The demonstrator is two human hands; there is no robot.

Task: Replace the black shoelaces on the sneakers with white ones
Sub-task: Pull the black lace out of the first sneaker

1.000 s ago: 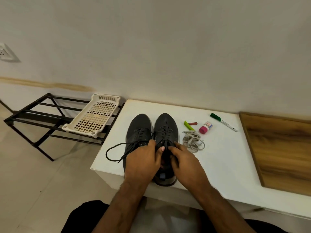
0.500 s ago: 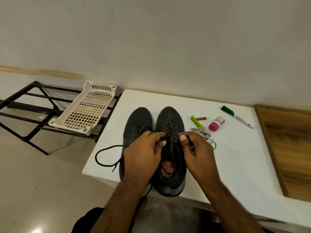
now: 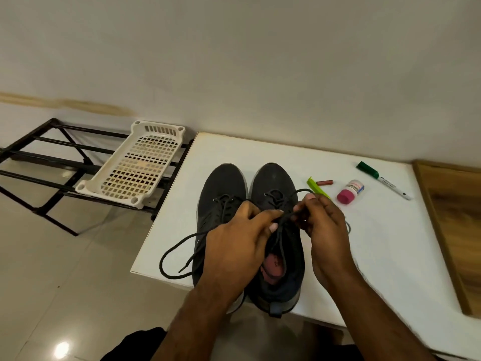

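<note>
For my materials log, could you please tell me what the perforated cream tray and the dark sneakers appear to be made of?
Perforated cream tray: likely moulded plastic, given its regular grid of holes and smooth rim. Dark sneakers: uppers look like matte woven or knit fabric, without shine; the exact textile is unclear.

The person's forearms were bare right down to the wrists, no sleeves, watch or rings showing on the left hand [image 3: 235, 246] or the right hand [image 3: 325, 230]. Short, pale fingernails [image 3: 273, 226] caught the light. Dark black clothing [image 3: 135, 345] covered the lap below.
</note>
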